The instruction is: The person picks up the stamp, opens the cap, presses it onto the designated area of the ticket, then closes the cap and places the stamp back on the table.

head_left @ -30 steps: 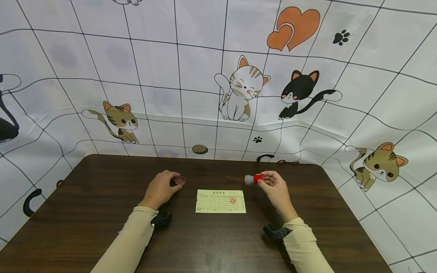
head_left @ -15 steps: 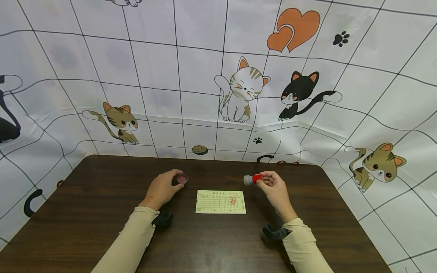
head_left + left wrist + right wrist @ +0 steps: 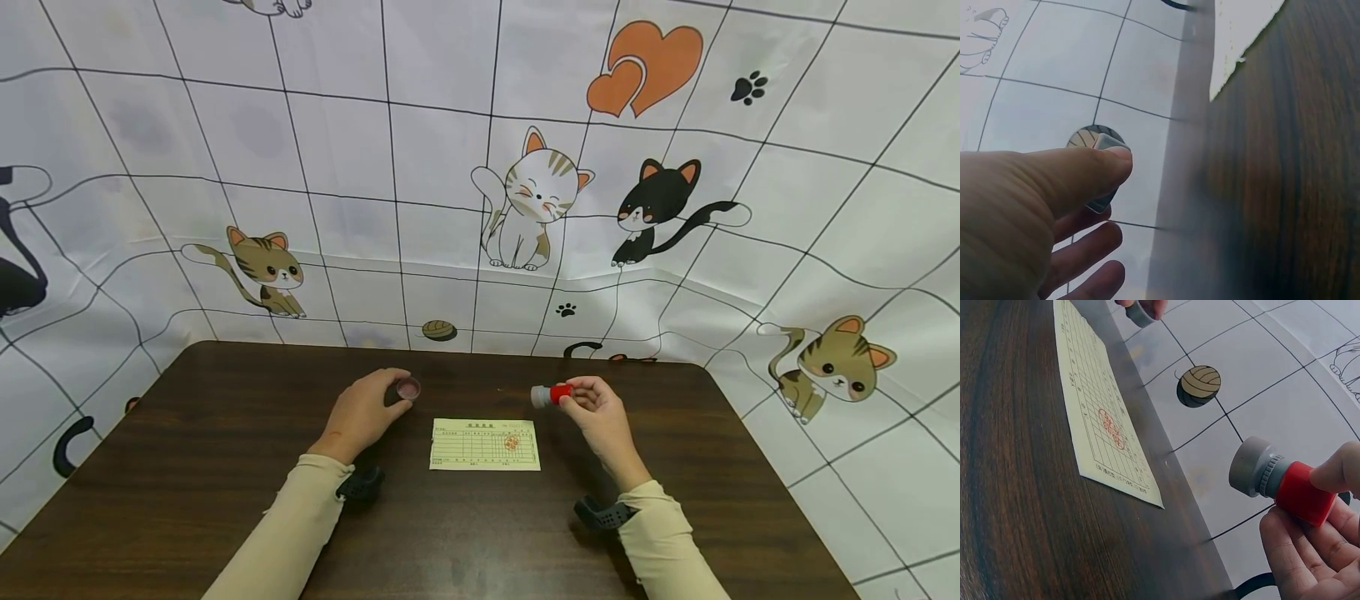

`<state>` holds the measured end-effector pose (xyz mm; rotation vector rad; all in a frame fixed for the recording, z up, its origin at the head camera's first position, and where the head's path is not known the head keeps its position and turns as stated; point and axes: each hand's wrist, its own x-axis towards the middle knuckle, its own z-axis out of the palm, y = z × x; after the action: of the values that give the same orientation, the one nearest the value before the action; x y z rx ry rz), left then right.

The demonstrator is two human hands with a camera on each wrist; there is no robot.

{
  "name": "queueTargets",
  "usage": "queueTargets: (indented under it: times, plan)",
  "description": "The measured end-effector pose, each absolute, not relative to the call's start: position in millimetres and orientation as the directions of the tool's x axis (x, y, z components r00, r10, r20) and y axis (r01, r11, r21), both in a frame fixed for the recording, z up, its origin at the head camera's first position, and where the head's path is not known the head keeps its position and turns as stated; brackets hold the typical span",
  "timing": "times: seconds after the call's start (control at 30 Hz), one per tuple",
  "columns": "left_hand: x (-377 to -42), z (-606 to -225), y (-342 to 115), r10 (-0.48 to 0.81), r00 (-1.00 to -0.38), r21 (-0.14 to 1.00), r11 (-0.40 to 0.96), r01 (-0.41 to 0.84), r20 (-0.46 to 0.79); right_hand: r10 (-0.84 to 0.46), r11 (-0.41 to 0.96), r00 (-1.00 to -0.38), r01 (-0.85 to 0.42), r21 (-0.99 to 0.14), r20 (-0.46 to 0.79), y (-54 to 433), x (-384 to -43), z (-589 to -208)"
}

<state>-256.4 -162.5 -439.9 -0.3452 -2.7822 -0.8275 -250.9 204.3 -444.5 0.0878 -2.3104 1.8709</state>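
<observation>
My left hand (image 3: 360, 415) pinches a small round grey cap (image 3: 408, 388) between thumb and fingers, its dull reddish inside toward the head view. In the left wrist view the thumb covers much of the cap (image 3: 1110, 142). My right hand (image 3: 606, 421) holds a red and grey stamp (image 3: 560, 393) by its red handle, lying sideways with the grey end pointing left; it shows larger in the right wrist view as the stamp (image 3: 1304, 490). Between the hands, nearer the person, a yellow receipt slip (image 3: 457, 446) lies flat, bearing a round red-orange stamp mark (image 3: 512, 442).
The dark wooden table (image 3: 480, 533) has its far edge just beyond the hands. Behind it hangs a white sheet (image 3: 442, 225) with a grid and cartoon cats. A dark band (image 3: 363, 483) sits at the left wrist, another (image 3: 603, 512) at the right.
My left hand has shifted a little right and away from the person with the cap. The right hand has drifted slightly left with the stamp. The receipt slip has stayed put.
</observation>
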Motion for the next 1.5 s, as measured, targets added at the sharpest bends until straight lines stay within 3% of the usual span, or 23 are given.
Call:
queueTargets:
  times: [1.5]
  plan:
    - [-242, -418, -138, 0.237, -0.914, 0.468, 0.8, 0.375, 0.328, 0.005, 0.231, -0.98, -0.193, -0.954, 0.2, 187, -244, -437]
